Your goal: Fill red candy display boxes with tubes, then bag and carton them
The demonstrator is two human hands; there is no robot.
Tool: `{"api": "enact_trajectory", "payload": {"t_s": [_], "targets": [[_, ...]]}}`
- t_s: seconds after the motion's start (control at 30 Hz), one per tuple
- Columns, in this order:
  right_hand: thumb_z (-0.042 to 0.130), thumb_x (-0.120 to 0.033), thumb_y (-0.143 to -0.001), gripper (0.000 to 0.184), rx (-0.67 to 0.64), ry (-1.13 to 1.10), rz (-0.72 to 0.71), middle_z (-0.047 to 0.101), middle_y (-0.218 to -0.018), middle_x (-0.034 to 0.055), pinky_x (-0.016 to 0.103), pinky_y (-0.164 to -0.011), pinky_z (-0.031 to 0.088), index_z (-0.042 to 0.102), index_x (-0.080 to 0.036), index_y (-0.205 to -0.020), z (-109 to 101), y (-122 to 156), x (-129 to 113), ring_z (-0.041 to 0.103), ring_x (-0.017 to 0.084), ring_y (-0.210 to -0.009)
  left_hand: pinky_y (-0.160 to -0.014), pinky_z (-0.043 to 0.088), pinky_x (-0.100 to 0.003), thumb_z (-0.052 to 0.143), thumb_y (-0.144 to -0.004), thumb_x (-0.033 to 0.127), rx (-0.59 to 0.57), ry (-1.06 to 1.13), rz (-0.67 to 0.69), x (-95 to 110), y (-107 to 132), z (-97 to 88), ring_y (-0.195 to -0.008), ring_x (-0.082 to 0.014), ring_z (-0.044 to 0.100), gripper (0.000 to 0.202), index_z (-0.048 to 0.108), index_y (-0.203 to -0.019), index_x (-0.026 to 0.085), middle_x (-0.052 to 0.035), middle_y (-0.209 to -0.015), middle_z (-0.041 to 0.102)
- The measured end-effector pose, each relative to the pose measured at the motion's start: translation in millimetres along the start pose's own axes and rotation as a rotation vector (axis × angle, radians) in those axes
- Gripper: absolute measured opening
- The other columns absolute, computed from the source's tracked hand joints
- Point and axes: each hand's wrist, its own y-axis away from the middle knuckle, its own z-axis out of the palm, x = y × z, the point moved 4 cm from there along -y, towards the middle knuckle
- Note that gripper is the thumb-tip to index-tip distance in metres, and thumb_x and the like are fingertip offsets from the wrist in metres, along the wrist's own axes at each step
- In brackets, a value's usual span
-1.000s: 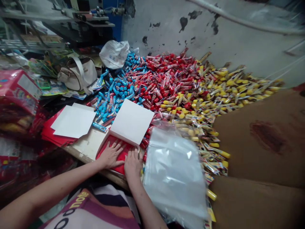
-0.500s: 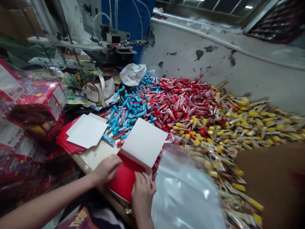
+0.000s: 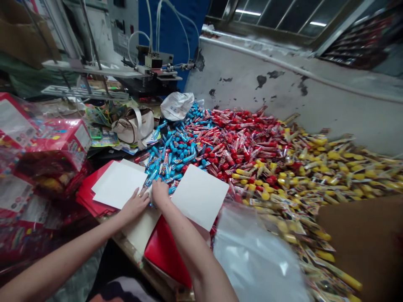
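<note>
The left hand (image 3: 134, 206) lies open, fingers spread, on the edge of a white sheet (image 3: 119, 184) stacked on red card (image 3: 90, 197). The right hand (image 3: 160, 193) has its fingers bunched at blue-wrapped sweets (image 3: 170, 147) – any grip is impossible to tell. Another white sheet (image 3: 199, 201) sits just right of it, above a red folder (image 3: 165, 251) – beyond lie a clear plastic bag (image 3: 255, 260), red sweets (image 3: 245, 142) and yellow sweets (image 3: 333, 167).

Left hand (image 3: 134, 205), right hand (image 3: 160, 193): 2. White sheets (image 3: 119, 184): 2. Red folder (image 3: 165, 251): 1. Clear bag (image 3: 255, 260): 1. White bag (image 3: 177, 105): 1. Handbag (image 3: 134, 126): 1. Piles: 3, blue pile (image 3: 173, 151), red pile (image 3: 239, 142), yellow pile (image 3: 340, 167).
</note>
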Motion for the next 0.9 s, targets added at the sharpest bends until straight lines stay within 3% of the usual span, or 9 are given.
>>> {"api": "enact_trajectory", "payload": {"t_s": [0.1, 0.17, 0.27, 0.33, 0.4, 0.47, 0.63, 0.77, 0.9], "targets": [[0.041, -0.004, -0.089, 0.024, 0.015, -0.032, -0.037, 0.064, -0.1, 0.0135, 0.029, -0.072, 0.053, 0.059, -0.015, -0.1, -12, -3, 0, 0.069, 0.019, -0.085, -0.107, 0.031, -0.052, 0.031, -0.088, 0.003, -0.035, 0.118, -0.001, 7, 17, -11.8, -0.121, -0.0255, 0.052, 0.034, 0.056, -0.105, 0.016, -0.012, -0.112, 0.063], [0.042, -0.01, -0.091, 0.025, 0.061, -0.057, -0.052, 0.063, -0.108, 0.0122, 0.031, -0.077, 0.052, 0.054, -0.018, -0.111, -32, 7, 9, 0.067, 0.019, -0.091, -0.102, 0.036, -0.051, 0.034, -0.089, 0.01, -0.017, 0.28, -0.111, 6, 30, -23.2, -0.106, -0.0254, 0.059, 0.026, 0.053, -0.106, 0.017, -0.0111, -0.104, 0.063], [0.047, -0.026, -0.092, 0.031, 0.274, -0.339, -0.022, 0.062, -0.113, 0.0093, 0.03, -0.078, 0.052, 0.045, -0.019, -0.122, -65, 48, 40, 0.066, 0.018, -0.09, -0.083, 0.047, -0.042, 0.039, -0.09, 0.029, 0.065, 0.642, -0.4, 4, 49, -35.0, -0.086, -0.0238, 0.06, 0.02, 0.048, -0.105, 0.018, -0.0067, -0.092, 0.061], [0.052, -0.032, -0.089, 0.037, 0.427, -0.691, 0.033, 0.066, -0.102, 0.0038, 0.027, -0.069, 0.052, 0.043, -0.021, -0.123, -70, 91, 65, 0.065, 0.014, -0.069, -0.07, 0.048, -0.035, 0.042, -0.088, 0.038, 0.117, 0.916, -0.577, 10, 59, -33.3, -0.074, -0.021, 0.059, 0.023, 0.046, -0.102, 0.02, -0.0019, -0.083, 0.058], [0.051, -0.034, -0.089, 0.035, 0.458, -0.856, 0.107, 0.066, -0.087, -0.0004, 0.024, -0.059, 0.05, 0.044, -0.021, -0.121, -53, 134, 83, 0.061, 0.012, -0.057, -0.067, 0.048, -0.032, 0.048, -0.084, 0.042, 0.151, 1.118, -0.658, 26, 64, -25.8, -0.07, -0.0192, 0.058, 0.027, 0.047, -0.1, 0.021, 0.0006, -0.079, 0.058], [0.049, -0.035, -0.09, 0.037, 0.415, -0.905, 0.162, 0.067, -0.083, 0.0003, 0.024, -0.06, 0.051, 0.044, -0.019, -0.124, -19, 166, 88, 0.063, 0.014, -0.059, -0.07, 0.048, -0.032, 0.056, -0.079, 0.044, 0.163, 1.208, -0.672, 45, 66, -15.6, -0.076, -0.0202, 0.06, 0.034, 0.049, -0.102, 0.02, -0.0002, -0.084, 0.061], [0.038, -0.028, -0.095, 0.037, 0.467, -0.995, 0.097, 0.062, -0.119, 0.0133, 0.029, -0.082, 0.054, 0.04, -0.016, -0.13, 57, 178, 71, 0.069, 0.015, -0.081, -0.079, 0.048, -0.035, 0.059, -0.076, 0.036, 0.168, 1.166, -0.68, 76, 69, 4.5, -0.085, -0.0226, 0.062, 0.031, 0.05, -0.102, 0.021, -0.0012, -0.087, 0.064], [0.037, -0.022, -0.094, 0.033, 0.504, -0.835, -0.058, 0.061, -0.118, 0.0141, 0.032, -0.091, 0.051, 0.045, -0.015, -0.126, 70, 165, 58, 0.063, 0.018, -0.106, -0.078, 0.049, -0.034, 0.054, -0.075, 0.031, 0.186, 1.12, -0.65, 77, 73, 4.9, -0.084, -0.0225, 0.063, 0.023, 0.055, -0.096, 0.02, -0.0008, -0.083, 0.065], [0.033, -0.017, -0.095, 0.036, 0.442, -0.662, -0.123, 0.061, -0.115, 0.0128, 0.03, -0.088, 0.052, 0.046, -0.015, -0.129, 59, 163, 57, 0.061, 0.018, -0.105, -0.077, 0.049, -0.032, 0.053, -0.075, 0.03, 0.182, 1.117, -0.618, 74, 73, 2.5, -0.081, -0.0218, 0.062, 0.024, 0.058, -0.096, 0.019, -0.0018, -0.085, 0.067]]}}
